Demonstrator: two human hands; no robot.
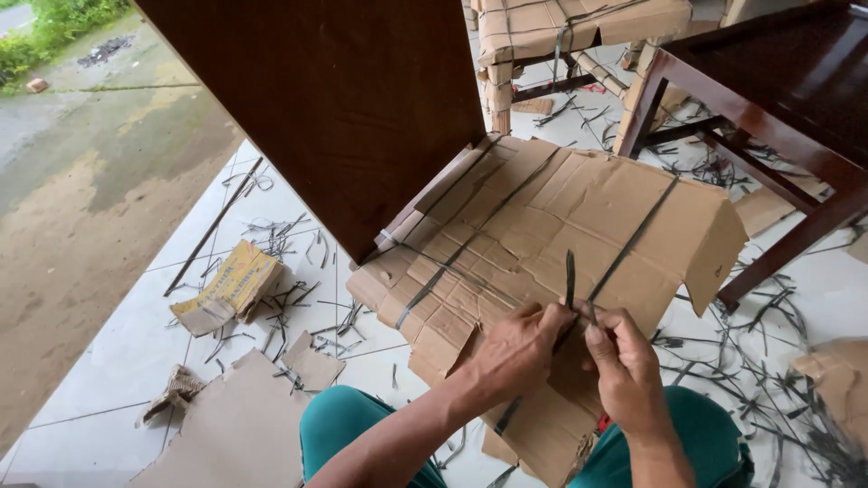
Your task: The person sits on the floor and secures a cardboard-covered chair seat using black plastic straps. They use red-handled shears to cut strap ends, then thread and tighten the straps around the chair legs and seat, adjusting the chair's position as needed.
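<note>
Pinching dark strap (570,276), both hands (570,352), cardboard-wrapped panel (542,226)

Single head-worn view, steeply downward and close over the lap, tiled floor (136,361) beyond.

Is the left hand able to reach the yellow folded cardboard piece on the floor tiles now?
Probably yes. The yellow cardboard piece lies in the open on that side, nothing covering it, but the left hand is busy pinching the dark strap.
</note>
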